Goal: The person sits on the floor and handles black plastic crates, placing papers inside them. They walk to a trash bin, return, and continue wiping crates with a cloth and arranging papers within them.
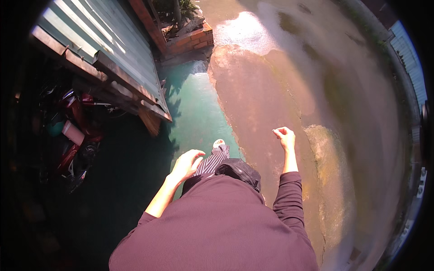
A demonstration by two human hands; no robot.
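Note:
My left hand point(186, 165) hangs beside my hip, its fingers loosely bent and the thumb apart, with nothing visible in it. Off to my right, my right hand point(285, 136) is held out over the brown ground, thumb and fingers pinched together. A tiny pale spot shows at those fingertips, too small to name. Between the hands, a black waist bag point(242, 170) sits at the front of my dark maroon shirt point(212, 221). One foot in a light sandal point(219, 143) shows below the striped trousers point(212, 162).
A green painted floor point(199, 108) borders rough concrete ground point(253, 95). At left, a corrugated metal sheet point(90, 27) with a rusty frame overhangs a shaded area holding a red motorbike point(74, 135). A broom head point(150, 121) pokes out there. A low brick planter point(192, 41) stands ahead.

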